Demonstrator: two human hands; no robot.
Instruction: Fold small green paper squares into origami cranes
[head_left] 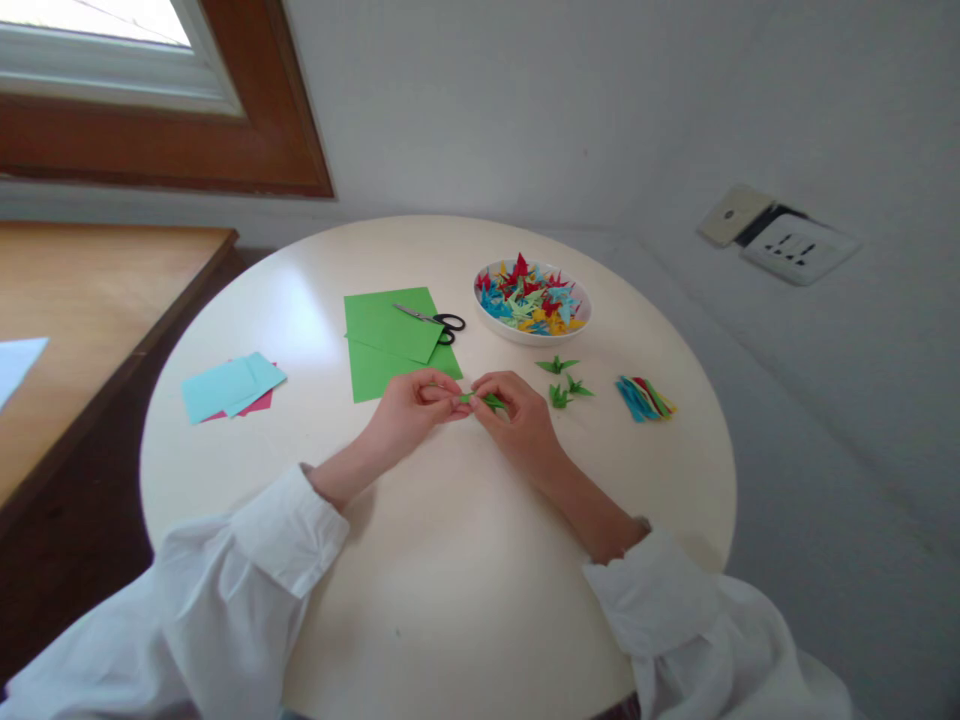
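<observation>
I record left hand [409,408] and right hand [519,418] both pinching one small green fold [487,400], kept just above the table [450,570], seemingly for steady creasing; green sheets [379,350] lie near.

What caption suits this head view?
Left hand and right hand pinch a small green paper piece over a round table.

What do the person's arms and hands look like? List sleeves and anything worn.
Both arms wear loose white long sleeves, the left sleeve and right sleeve with wide cuffs pushed up the forearms. The left hand and right hand are bare: no gloves.
</observation>
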